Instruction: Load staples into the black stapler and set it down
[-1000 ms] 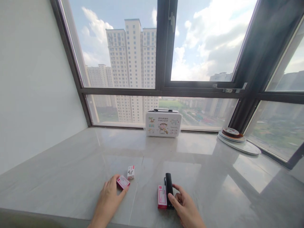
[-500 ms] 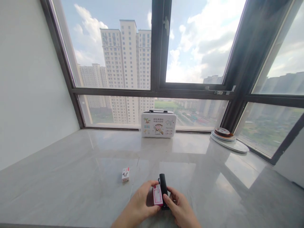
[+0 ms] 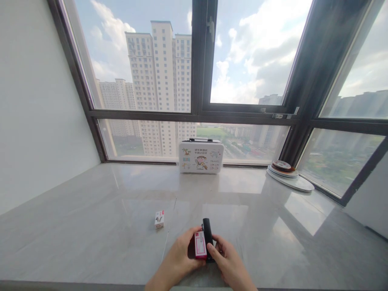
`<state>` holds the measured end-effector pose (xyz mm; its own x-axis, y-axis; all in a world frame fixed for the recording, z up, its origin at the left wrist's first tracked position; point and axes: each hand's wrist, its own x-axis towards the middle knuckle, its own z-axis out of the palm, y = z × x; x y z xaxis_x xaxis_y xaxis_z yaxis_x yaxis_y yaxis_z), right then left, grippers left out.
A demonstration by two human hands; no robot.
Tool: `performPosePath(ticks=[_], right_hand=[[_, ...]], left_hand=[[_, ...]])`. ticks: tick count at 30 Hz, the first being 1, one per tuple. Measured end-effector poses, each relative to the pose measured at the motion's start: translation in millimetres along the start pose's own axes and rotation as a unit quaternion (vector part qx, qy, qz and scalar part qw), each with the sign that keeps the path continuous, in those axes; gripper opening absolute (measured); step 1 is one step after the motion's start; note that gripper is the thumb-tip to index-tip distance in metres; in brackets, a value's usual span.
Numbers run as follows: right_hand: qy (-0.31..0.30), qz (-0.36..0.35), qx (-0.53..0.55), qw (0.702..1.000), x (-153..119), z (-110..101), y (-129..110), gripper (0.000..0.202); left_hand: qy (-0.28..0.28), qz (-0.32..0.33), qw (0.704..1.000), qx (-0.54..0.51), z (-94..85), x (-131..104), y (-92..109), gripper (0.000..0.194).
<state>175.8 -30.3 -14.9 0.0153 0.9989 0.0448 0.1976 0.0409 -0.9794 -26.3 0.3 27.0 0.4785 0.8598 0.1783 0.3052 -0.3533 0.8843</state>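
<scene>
My left hand (image 3: 178,254) is closed around a small pink and white box (image 3: 200,245), thumb at its near end and fingers at its far end. Right against the box stands a long black stapler (image 3: 207,231), its far end pointing toward the window. My right hand (image 3: 228,258) grips the stapler from the right, with the thumb across its top and the fingers curled behind. To the left of my hands, a small white box (image 3: 159,219) with red marks and a dark printed picture rests on the grey marble-look surface (image 3: 100,242).
A white carry case (image 3: 201,157) with cartoon prints and a black handle stands upright against the window. On the right, stacked plates (image 3: 283,173) lie near the window corner. Dark window frames (image 3: 194,117) border the surface, and a white wall (image 3: 39,105) rises at left.
The whole view has shifted slightly, with everything a little higher in the picture. Both hands keep their hold on the pink and white box and the stapler.
</scene>
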Motion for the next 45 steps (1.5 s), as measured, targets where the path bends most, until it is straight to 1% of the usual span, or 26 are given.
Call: performPosePath(ticks=[3,7,12,18,23,26,30,34,38,41,45], right_hand=[[-0.008,0.0,0.006,1.0,0.3,-0.1,1.0,0.075],[-0.01,0.007,0.01,1.0,-1.1,-0.3,3.7,0.076],[0.004,-0.006,-0.011,1.0,-2.4,0.9,12.0,0.069],[0.003,-0.017,-0.025,1.0,-1.4,0.3,16.7,0.065],[-0.005,-0.012,-0.025,1.0,-2.2,-1.5,12.9,0.067],[-0.01,-0.013,-0.024,1.0,-5.6,-2.4,5.0,0.066],[-0.009,-0.003,-0.031,0.999,-8.7,-2.8,-3.4,0.064],[-0.009,-0.012,-0.021,1.0,-6.8,-1.2,1.4,0.065],[0.0,-0.018,-0.023,1.0,-4.8,0.5,8.6,0.065],[-0.002,-0.02,-0.023,1.0,-4.9,0.4,8.3,0.064],[-0.009,-0.018,-0.023,1.0,-4.3,-0.6,7.9,0.064]], left_hand=[[0.005,0.0,1.0,-0.001,2.6,-0.9,-1.7,0.089],[0.009,-0.007,1.0,0.013,1.1,-2.3,0.9,0.091],[-0.014,-0.005,1.0,0.002,-0.3,-5.9,2.8,0.091],[0.01,0.012,1.0,0.002,6.4,-4.6,-5.2,0.093],[0.013,0.008,1.0,0.002,8.3,-1.8,-7.4,0.094],[0.015,0.018,0.999,0.028,6.6,-0.6,-7.9,0.093],[0.01,0.004,0.998,0.066,4.9,1.4,-8.5,0.1],[0.01,0.004,0.997,0.081,4.8,0.8,-8.7,0.105],[0.0,0.011,0.996,0.087,5.2,-1.0,-9.9,0.099],[0.004,0.012,0.996,0.092,5.8,0.3,-9.3,0.096],[0.006,0.002,0.994,0.108,6.1,2.9,-3.2,0.078]])
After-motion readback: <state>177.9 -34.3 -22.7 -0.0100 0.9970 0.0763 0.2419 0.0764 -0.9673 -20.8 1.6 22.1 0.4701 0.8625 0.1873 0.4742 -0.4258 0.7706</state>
